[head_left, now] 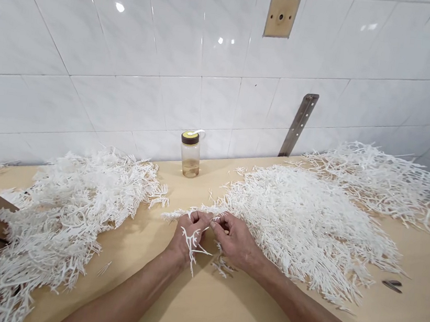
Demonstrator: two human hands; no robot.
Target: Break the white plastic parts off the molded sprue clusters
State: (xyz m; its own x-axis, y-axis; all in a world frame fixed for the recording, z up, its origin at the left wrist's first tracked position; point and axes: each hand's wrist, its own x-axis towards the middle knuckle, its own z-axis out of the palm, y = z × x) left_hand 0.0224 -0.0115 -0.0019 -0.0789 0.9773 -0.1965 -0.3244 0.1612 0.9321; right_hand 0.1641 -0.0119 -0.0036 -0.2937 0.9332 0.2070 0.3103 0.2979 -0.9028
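White branched plastic sprig (192, 242) at left hand (180, 238), over near part of desk (245, 318). Left hand grasping sprig; right hand (239, 242) pinched closed, fingertips meeting left's; what it holds too small to tell. Dark snips (392, 285) lying right, apart from hands. Big loose left heap (92, 187), bigger right heap (303, 215); which is handled, which left, cannot tell. Progress unclear. Beyond: lidded bottle (190, 159), far-right tangle (398, 180).
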